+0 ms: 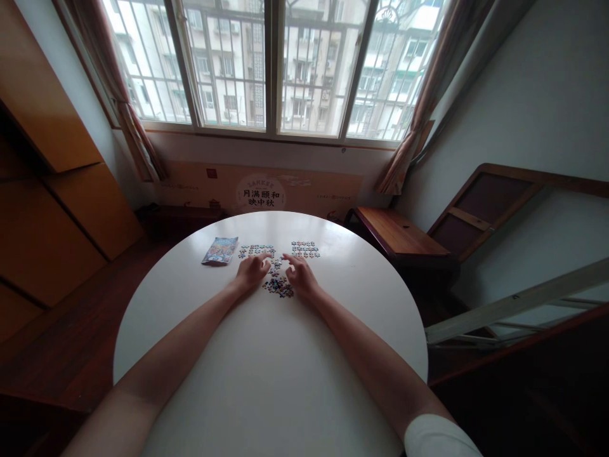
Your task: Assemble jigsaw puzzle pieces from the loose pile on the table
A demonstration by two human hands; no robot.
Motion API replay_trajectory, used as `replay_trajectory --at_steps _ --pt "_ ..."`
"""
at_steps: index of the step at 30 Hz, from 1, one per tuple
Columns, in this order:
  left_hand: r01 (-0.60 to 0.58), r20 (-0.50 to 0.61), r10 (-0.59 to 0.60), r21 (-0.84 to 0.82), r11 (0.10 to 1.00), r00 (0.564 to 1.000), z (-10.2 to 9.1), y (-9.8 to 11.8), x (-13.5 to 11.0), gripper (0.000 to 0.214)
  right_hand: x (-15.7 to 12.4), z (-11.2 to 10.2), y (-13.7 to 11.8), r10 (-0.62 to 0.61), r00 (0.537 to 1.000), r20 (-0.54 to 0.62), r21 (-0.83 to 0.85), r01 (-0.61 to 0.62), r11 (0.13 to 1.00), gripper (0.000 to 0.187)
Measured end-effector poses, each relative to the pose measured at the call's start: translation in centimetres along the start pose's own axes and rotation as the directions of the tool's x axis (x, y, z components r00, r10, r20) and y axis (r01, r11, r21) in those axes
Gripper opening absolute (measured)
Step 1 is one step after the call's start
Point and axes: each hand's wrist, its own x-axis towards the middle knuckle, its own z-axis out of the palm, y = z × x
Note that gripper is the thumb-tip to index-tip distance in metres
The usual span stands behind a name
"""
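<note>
Both my arms reach across a round white table (266, 381) toward a scatter of small jigsaw pieces (280, 287). My left hand (252, 270) rests knuckles-up beside the loose pile, its fingers curled and its index finger pointing right. My right hand (301, 277) lies opposite, fingers bent, index finger stretched toward the left hand. Whether either hand pinches a piece is hidden. Two joined patches of puzzle lie just beyond the hands, one at the left (255, 251) and one at the right (305, 249).
A small printed packet (219, 250) lies on the table left of the pieces. A low wooden bench (397, 233) stands to the right of the table, a wooden cabinet (57, 209) to the left, and a barred window (271, 63) ahead.
</note>
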Motion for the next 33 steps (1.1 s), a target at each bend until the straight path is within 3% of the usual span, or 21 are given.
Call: replay_trajectory --at_steps 3,8,21,28,33 --pt "-0.004 0.042 0.002 0.059 0.998 0.999 0.14 0.00 -0.03 0.037 -0.22 -0.10 -0.18 -0.051 0.994 0.095 -0.040 0.055 0.998 0.051" --pt "-0.046 0.048 0.042 0.104 0.993 0.998 0.27 -0.10 -0.08 0.035 -0.25 -0.34 -0.42 -0.034 0.985 0.170 -0.099 0.052 0.994 0.051" --pt "-0.102 0.066 0.096 0.087 0.991 0.993 0.07 -0.09 -0.23 0.034 -0.19 -0.05 0.07 -0.007 0.997 0.078 -0.068 0.013 0.998 0.044" --pt "-0.141 0.072 0.133 0.120 0.983 0.988 0.16 -0.12 -0.30 0.035 -0.22 -0.15 0.13 -0.007 0.988 0.157 -0.105 0.024 0.994 0.045" --pt "-0.184 0.097 0.174 0.104 0.977 0.980 0.21 -0.34 -0.24 0.035 -0.30 -0.29 -0.19 0.007 0.992 0.128 -0.118 0.008 0.993 0.035"
